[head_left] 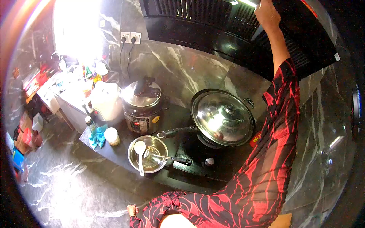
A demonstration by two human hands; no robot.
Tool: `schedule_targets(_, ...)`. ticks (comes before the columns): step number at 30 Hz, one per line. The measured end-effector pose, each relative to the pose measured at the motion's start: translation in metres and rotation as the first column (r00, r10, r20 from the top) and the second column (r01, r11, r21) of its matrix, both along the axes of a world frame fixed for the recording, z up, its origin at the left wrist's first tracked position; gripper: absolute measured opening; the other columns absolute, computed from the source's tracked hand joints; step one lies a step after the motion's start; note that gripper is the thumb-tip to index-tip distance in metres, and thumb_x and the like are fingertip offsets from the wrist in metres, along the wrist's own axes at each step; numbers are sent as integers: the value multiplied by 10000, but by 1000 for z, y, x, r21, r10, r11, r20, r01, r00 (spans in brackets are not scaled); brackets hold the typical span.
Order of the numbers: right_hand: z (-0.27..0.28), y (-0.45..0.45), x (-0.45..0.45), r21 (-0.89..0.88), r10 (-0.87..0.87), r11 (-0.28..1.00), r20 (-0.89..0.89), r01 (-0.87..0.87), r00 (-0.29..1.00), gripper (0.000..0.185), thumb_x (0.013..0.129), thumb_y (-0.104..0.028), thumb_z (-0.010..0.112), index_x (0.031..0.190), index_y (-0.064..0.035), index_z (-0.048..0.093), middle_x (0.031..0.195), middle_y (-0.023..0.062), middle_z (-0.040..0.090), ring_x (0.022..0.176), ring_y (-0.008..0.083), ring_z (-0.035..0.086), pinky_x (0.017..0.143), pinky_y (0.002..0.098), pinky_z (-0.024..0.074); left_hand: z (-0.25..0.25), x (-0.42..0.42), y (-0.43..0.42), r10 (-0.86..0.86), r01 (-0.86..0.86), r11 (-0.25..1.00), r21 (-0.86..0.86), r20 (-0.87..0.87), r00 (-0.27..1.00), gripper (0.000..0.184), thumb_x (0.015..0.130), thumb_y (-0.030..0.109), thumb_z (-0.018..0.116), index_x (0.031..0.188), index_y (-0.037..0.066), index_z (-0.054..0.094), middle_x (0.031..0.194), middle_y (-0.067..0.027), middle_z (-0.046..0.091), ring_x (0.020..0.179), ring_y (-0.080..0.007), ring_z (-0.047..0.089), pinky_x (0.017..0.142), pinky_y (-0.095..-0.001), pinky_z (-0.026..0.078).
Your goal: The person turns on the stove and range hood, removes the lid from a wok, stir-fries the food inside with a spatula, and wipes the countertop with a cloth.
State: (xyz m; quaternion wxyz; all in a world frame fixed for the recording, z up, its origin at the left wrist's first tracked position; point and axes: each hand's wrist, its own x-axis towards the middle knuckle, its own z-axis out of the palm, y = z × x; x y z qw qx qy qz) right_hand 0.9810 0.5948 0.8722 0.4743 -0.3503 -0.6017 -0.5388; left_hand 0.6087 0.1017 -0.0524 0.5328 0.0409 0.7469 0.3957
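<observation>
Hood [190,34] seems rigid, slick, best held by its edge; right hand [268,17]: fingers I cannot tell; left hand [132,209]: fingers curled.

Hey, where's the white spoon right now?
In the head view, left of centre, the white spoon rests in the metal bowl, handle across its near rim, in front of the electric pressure cooker and beside a black-handled utensil.

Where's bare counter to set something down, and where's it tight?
Dark countertop patch between the black-and-steel electric cooker and the round steel-lidded wok, behind the wok's black handle, looks bare. Crowded: left of the cooker, with a pale bulky container, crumpled blue cloth and round white tub. Right hand up at the slatted black range hood.
</observation>
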Motion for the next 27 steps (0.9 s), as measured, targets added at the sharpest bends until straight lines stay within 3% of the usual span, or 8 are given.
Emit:
schedule_targets(1, 2, 14, 7, 112, 131, 984, 75, -139, 989, 634, 794, -158, 535, 1393, -129, 326, 1162, 202, 550, 971, 352, 587, 751, 437, 494, 0, 0, 2, -8, 8, 1000, 0, 2, 1000, 140, 824, 23, 489, 693, 48, 445, 518, -80, 421, 376, -191, 405, 315, -314, 281)
schedule_targets(4, 7, 22, 18, 180, -29, 983, 50, 20, 998, 604, 807, -162, 521, 1382, -105, 345, 1225, 201, 523, 1074, 339, 552, 823, 416, 483, -2, -3, 3, -26, 26, 1000, -9, -11, 1000, 141, 827, 25, 488, 695, 47, 442, 517, -80, 420, 376, -191, 404, 316, -311, 282)
schedule_targets(11, -3, -2, 23, 317, -53, 948, 248, -29, 967, 591, 801, -123, 500, 1370, -68, 351, 1265, 188, 498, 1095, 328, 535, 834, 397, 481, 3, -17, 11, -68, 68, 998, -13, -33, 997, 144, 832, 29, 488, 700, 47, 435, 516, -80, 418, 375, -189, 402, 318, -304, 284)
schedule_targets(19, -11, -30, 2, 12, -262, 965, 73, 261, 962, 631, 805, -100, 468, 1405, -71, 272, 1332, 190, 440, 1094, 322, 539, 835, 404, 479, 1, -31, 26, -222, 258, 944, 206, -181, 958, 147, 839, 33, 488, 705, 46, 427, 514, -79, 415, 375, -186, 399, 320, -296, 287)
schedule_targets(23, -7, -15, 6, -1, -259, 966, 78, 260, 963, 518, 804, -121, 472, 1298, -68, 327, 1235, 183, 472, 1040, 324, 556, 802, 414, 488, -9, -31, 38, -269, 307, 943, 128, -252, 930, 102, 704, 161, 566, 641, 99, 516, 557, -98, 503, 490, -257, 502, 420, -360, 374)
schedule_targets(24, -7, -13, 7, -2, -259, 966, 81, 260, 963, 480, 804, -128, 474, 1263, -67, 345, 1203, 180, 483, 1022, 324, 561, 790, 418, 491, -11, -32, 38, -450, 553, 832, 45, -528, 720, 105, 671, 193, 585, 625, 112, 538, 567, -102, 525, 518, -274, 528, 445, -376, 396)
schedule_targets(26, -13, -8, 8, -12, -246, 969, 99, 249, 964, 407, 803, -142, 477, 1191, -65, 382, 1138, 175, 505, 986, 325, 573, 768, 425, 497, -20, -33, 35, -470, 731, 552, -401, -874, -124, 126, 604, 257, 624, 593, 138, 582, 589, -112, 569, 576, -309, 580, 495, -408, 439)
schedule_targets(27, -18, -4, 8, -15, -233, 972, 111, 236, 966, 372, 802, -149, 478, 1156, -64, 400, 1105, 172, 515, 968, 326, 578, 757, 428, 500, -27, -33, 35, -437, 695, 583, -421, -883, -168, 143, 570, 289, 644, 576, 152, 604, 599, -116, 591, 605, -327, 606, 519, -424, 461)
